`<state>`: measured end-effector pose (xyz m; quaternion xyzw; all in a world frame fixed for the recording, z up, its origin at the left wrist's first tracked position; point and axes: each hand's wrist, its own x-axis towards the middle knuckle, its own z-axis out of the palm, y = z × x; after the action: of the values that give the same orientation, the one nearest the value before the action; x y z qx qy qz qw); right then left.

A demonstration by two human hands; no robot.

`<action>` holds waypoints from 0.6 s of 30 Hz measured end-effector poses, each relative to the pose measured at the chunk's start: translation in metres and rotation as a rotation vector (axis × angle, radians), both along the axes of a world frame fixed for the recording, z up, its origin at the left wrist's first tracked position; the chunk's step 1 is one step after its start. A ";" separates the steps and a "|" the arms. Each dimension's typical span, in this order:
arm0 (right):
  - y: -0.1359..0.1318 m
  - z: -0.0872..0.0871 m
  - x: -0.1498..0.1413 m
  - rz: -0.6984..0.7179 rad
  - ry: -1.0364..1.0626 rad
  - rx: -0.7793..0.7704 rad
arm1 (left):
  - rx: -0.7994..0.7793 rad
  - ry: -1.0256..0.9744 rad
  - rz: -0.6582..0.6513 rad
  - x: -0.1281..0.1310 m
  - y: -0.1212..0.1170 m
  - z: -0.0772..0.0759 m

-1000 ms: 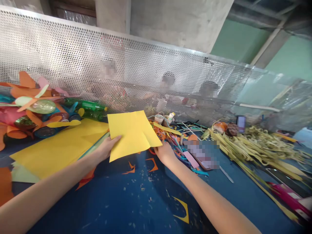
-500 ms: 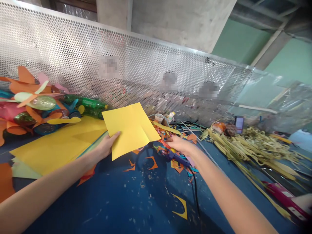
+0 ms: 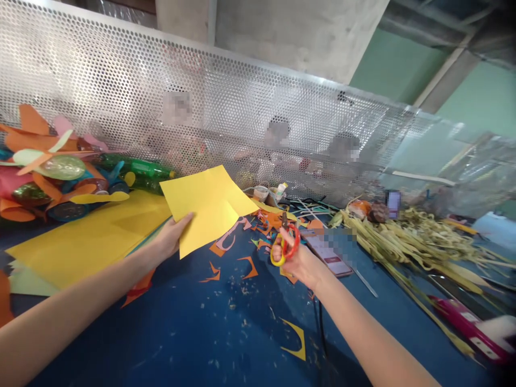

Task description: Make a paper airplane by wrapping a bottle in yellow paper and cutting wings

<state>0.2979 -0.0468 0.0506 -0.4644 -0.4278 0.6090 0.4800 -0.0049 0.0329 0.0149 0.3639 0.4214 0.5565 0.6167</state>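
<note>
My left hand [image 3: 172,236] pinches the lower left edge of a creased yellow sheet of paper [image 3: 205,207], holding it raised over the blue table. In my right hand [image 3: 296,258] is a pair of scissors [image 3: 291,244] with one red and one yellow handle loop. My fingers pass through the loops, and the dark blades [image 3: 284,219] point away from me, to the right of the sheet and apart from it. Below and behind the scissors lie many small paper scraps [image 3: 266,221], mostly orange.
Yellow sheets [image 3: 97,228] lie at left, beneath paper-and-bottle crafts [image 3: 60,166] and a green bottle [image 3: 147,169]. A phone [image 3: 328,253] rests beside my right wrist. Dried husk strips [image 3: 387,242] and a magenta tool [image 3: 470,325] lie right. A perforated metal screen [image 3: 242,107] stands behind; people show through it.
My right hand has lifted the scissors out of the scraps, fingers now in the loops. The phone by my right wrist has come into sight. The yellow sheet has shifted slightly left.
</note>
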 end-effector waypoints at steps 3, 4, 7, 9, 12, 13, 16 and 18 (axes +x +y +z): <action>-0.002 0.012 0.005 0.100 0.027 -0.086 | 0.012 0.003 -0.017 0.000 0.001 -0.002; -0.001 0.016 0.008 0.142 0.003 -0.118 | 0.016 0.003 -0.018 0.000 0.002 -0.004; 0.003 0.021 0.018 0.183 -0.091 -0.167 | 0.015 0.012 -0.015 -0.001 0.004 -0.006; 0.004 0.024 0.022 0.145 -0.105 -0.169 | 0.001 0.026 -0.016 -0.002 0.004 -0.006; -0.004 0.029 0.025 0.098 -0.133 -0.154 | -0.007 0.037 -0.016 -0.001 0.001 -0.004; -0.007 0.032 0.025 0.081 -0.168 -0.135 | -0.003 0.036 -0.021 -0.001 -0.001 -0.003; -0.016 0.039 0.025 0.066 -0.292 -0.074 | 0.008 0.031 -0.042 0.001 -0.005 0.001; -0.013 0.043 0.027 0.054 -0.453 -0.079 | 0.004 0.033 -0.043 0.002 -0.006 0.003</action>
<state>0.3254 -0.0603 0.0938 -0.5960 -0.5126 0.5183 0.3367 -0.0027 0.0266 0.0175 0.3833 0.4224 0.5379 0.6208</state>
